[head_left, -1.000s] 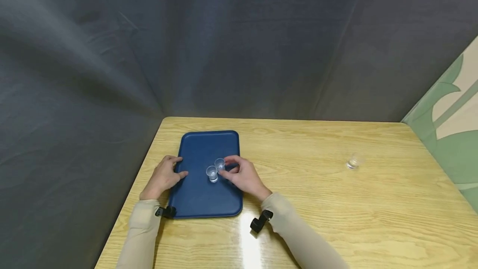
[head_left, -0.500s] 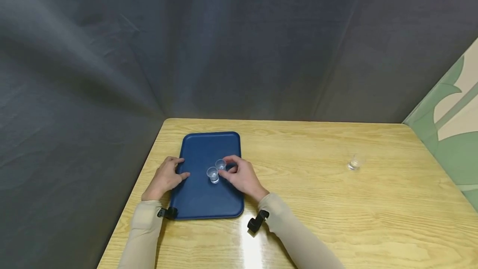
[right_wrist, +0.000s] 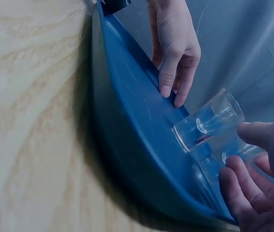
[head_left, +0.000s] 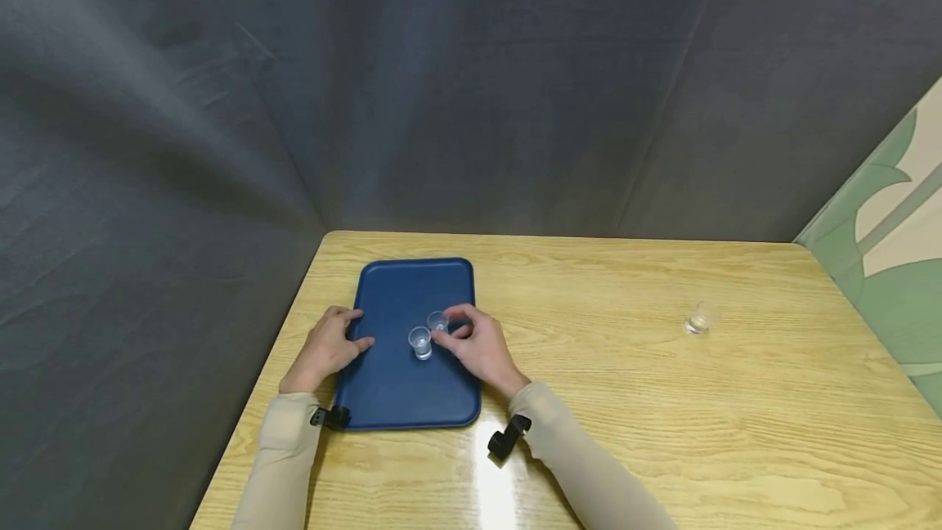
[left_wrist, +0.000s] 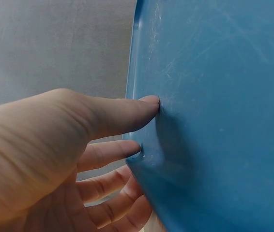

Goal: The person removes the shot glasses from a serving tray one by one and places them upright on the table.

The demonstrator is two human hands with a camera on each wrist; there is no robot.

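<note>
A dark curtain [head_left: 478, 88] covers the far and left sides, and a panel with green leaf shapes [head_left: 908, 285] shows at the right edge. Below is the wood-grain surface [head_left: 625, 399]. On its left part lies a blue tray [head_left: 405, 399] with rounded corners and a raised rim. Two pale sleeves [head_left: 589, 464] come in from the bottom, each with a black wrist camera [head_left: 509, 437]. The left hand [head_left: 324, 350] rests on the tray's left edge, thumb and forefinger spread wide, the thumb reaching over the rim. The right hand [head_left: 482, 348], its grip narrow, holds the far glass [head_left: 437, 321] between thumb and fingers, over the tray's right half. Just beside it, the near glass [head_left: 420, 342] stands upright on the tray; I cannot tell whether the two touch. A third glass [head_left: 697, 321], also clear, stands well apart on the surface's right side.
</note>
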